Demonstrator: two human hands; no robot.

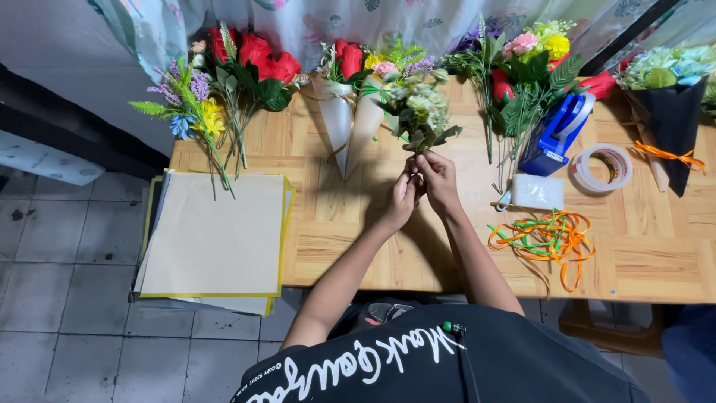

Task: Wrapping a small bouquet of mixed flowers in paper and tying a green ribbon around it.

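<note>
Blue tape dispenser [556, 134] sits up and to the right of your hands, w/ a clear tape roll [603, 167] just past it and a small white packet [537, 191] nearer you. Beige paper cone [347, 123] up-left of your hands holds red and pink flowers; black cone [671, 123] far right holds pale green blooms. Stack of beige and yellow sheets [216, 235] well to the left. Your left hand [401, 200] and right hand [436, 183] are pressed together, fingers closed round the stems of a green sprig bunch [421, 112], held over the wooden table [343, 246], forearms angled in.
</note>
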